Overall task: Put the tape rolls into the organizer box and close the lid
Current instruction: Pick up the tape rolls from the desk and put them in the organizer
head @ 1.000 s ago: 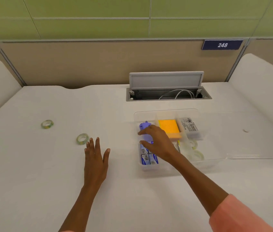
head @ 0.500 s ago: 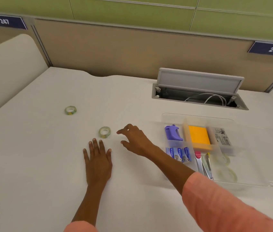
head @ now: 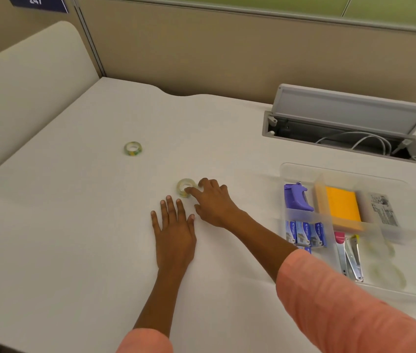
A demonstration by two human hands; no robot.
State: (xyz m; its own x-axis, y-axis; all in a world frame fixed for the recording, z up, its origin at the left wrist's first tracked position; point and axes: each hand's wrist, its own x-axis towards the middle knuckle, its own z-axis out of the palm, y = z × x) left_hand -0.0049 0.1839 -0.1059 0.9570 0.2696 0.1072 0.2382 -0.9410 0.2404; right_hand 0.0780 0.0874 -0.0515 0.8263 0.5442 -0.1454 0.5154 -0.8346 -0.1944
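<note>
A clear tape roll (head: 185,187) with a pale green core is touched by the spread fingers of the right hand (head: 213,203); no grip is closed. The left hand (head: 175,231) is laid flat and open on the white worktop (head: 74,238). A second roll (head: 132,148) is seen well apart, the organizer box (head: 301,171) at right.

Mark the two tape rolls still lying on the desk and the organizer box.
near tape roll (head: 183,186), head view, on its upper ring left of the fingertips.
far tape roll (head: 133,148), head view, on its ring.
organizer box (head: 303,167), head view, on its clear back rim.
</note>
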